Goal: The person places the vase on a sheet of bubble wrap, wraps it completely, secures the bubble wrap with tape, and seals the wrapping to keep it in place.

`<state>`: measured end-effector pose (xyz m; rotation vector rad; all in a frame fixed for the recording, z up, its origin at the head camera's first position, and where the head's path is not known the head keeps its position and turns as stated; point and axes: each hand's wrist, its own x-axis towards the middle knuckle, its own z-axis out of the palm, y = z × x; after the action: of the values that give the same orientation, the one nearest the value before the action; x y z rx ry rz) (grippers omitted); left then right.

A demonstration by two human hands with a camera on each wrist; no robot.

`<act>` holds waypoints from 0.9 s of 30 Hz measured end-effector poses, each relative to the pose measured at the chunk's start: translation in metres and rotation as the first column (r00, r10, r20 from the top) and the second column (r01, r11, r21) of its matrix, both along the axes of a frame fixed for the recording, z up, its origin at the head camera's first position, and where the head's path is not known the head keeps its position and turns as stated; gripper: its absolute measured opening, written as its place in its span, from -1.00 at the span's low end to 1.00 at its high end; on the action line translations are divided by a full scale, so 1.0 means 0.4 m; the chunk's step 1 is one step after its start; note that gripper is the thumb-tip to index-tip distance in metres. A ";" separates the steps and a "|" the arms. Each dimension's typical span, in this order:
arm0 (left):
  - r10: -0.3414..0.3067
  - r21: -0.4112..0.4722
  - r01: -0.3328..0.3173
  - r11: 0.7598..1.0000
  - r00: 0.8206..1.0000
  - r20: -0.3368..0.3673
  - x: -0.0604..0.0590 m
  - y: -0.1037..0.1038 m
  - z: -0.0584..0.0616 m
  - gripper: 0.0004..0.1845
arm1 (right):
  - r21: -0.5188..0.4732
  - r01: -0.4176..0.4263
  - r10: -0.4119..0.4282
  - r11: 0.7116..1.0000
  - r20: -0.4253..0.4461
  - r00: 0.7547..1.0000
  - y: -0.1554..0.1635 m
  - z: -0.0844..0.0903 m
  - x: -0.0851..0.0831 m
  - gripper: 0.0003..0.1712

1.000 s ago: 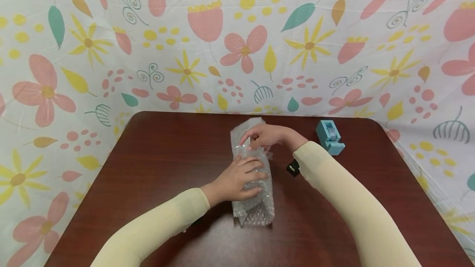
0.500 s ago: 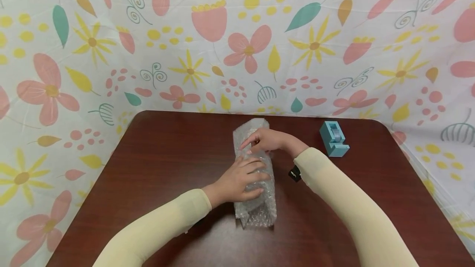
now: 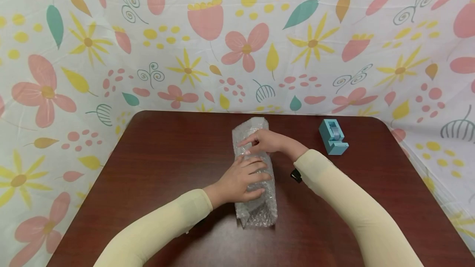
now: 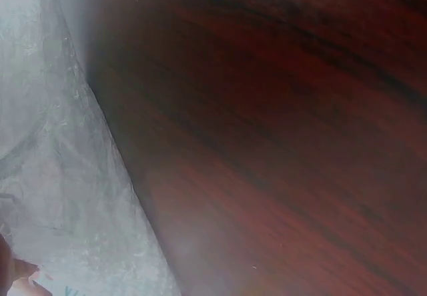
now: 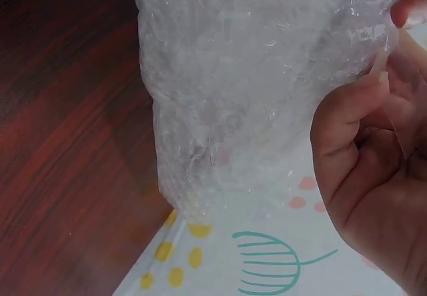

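A long bundle of clear bubble wrap lies on the dark wooden table, running away from me. My left hand rests across its middle with spread, mostly straight fingers. Just beyond, my right hand is over the far half, index finger extended onto the wrap and the other fingers curled under. The right wrist view shows this hand pinching a thin clear strip of tape at the wrap's edge. Fingertips of the left hand show at that view's top right corner. What the wrap contains is hidden.
A light blue tape dispenser stands at the back right of the table. A flower-printed cloth hangs behind the table's far edge. A small black device sits under the right wrist.
My right index finger has shifted slightly toward me along the wrap, the hand lowering a little. My left hand stays in place on the bundle; the head view sways slightly.
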<state>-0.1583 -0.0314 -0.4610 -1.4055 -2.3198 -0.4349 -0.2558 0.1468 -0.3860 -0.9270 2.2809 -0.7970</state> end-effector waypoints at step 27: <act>0.052 -0.032 -0.051 0.998 0.998 0.025 0.004 0.010 -0.003 -0.68 | 0.181 0.326 -0.307 0.928 -0.126 0.943 0.005 0.011 0.021 -0.54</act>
<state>-0.1568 -0.0274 -0.4621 -1.3585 -2.3880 -0.4057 -0.2474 0.1488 -0.3815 -0.5214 2.5797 -0.6472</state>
